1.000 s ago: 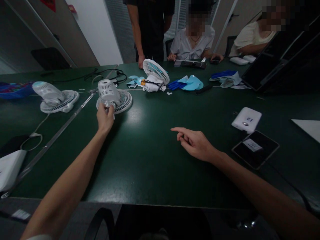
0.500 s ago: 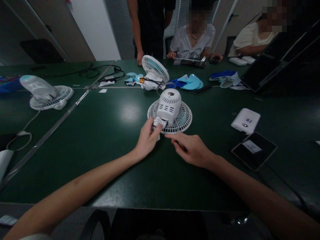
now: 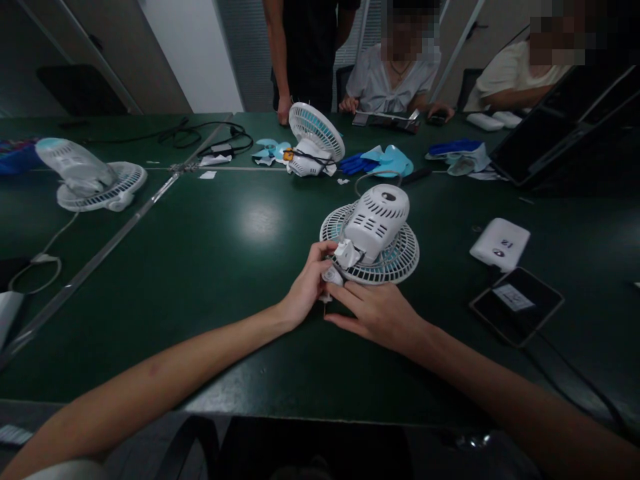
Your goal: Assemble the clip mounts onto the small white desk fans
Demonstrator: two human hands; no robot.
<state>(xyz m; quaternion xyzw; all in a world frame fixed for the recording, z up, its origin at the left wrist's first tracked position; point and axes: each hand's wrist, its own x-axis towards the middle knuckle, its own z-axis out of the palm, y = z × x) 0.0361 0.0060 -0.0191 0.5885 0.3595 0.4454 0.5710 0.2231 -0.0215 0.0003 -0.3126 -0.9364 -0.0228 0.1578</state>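
A white fan point(image 3: 377, 223) lies face down on the green table, its round grille underneath and its motor housing on top, tilted to the right. My left hand point(image 3: 307, 290) is closed on the small white bracket point(image 3: 332, 275) at the fan's near left side. From the right, my right hand point(image 3: 375, 312) reaches the same bracket, its fingertips on it and its thumb below. A thin piece sticks down from the bracket to the right thumb; what it is, I cannot make out. The fingers partly hide the bracket.
A second fan point(image 3: 313, 150) with light blue blades point(image 3: 393, 161) stands farther back, and another fan point(image 3: 95, 177) lies at left. To the right are a white box point(image 3: 500, 243) and a black device point(image 3: 517, 307) with a cable. Several people are across the table point(image 3: 240, 353).
The fan has turned and shifted right, its housing now leaning right. My right hand has moved from beside the grille onto the bracket, where my left hand has slid along.
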